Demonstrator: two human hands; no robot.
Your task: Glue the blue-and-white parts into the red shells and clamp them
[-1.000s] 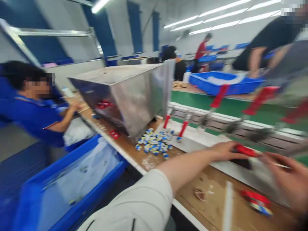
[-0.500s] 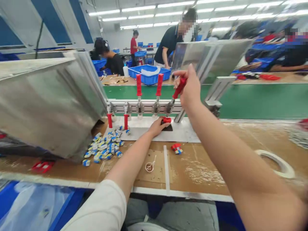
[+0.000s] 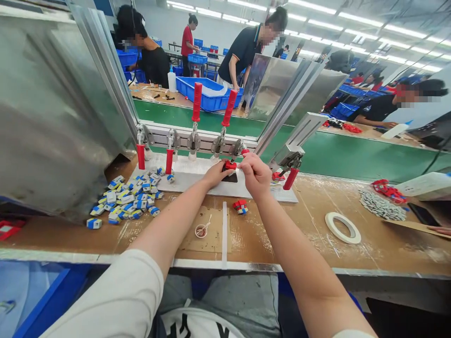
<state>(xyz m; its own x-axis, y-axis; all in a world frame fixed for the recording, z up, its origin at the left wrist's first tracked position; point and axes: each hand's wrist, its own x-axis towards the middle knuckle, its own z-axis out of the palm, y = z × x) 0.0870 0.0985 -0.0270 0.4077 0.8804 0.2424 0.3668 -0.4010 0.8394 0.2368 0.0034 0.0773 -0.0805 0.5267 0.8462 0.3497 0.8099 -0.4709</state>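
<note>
My left hand point(image 3: 214, 174) lies on the white base plate point(image 3: 190, 184), its fingers closed on a small red plastic part point(image 3: 230, 165) over a black block point(image 3: 230, 178). Just right of it, my right hand point(image 3: 257, 174) is wrapped round the red handle point(image 3: 245, 152) of a toggle clamp, which is swung down toward me. The clamp body point(image 3: 237, 147) sits on an aluminium rail above the red part. Most of that handle is hidden by my fingers. Closer to me, another red part with blue and white pieces point(image 3: 240, 206) rests on the bench.
Two toggle clamps with upright red handles point(image 3: 197, 102) stand left of my hands. Beyond them lies a heap of small blue-white-yellow blocks point(image 3: 130, 197). A small cup with a stick point(image 3: 201, 230), a tape roll point(image 3: 343, 228) and metal panels point(image 3: 45, 117) surround the workspace. Co-workers sit and stand beyond.
My right hand has pulled the clamp handle down and toward me, from raised to low beside the left hand. My left hand stays at the red part. The view has tilted downward.
</note>
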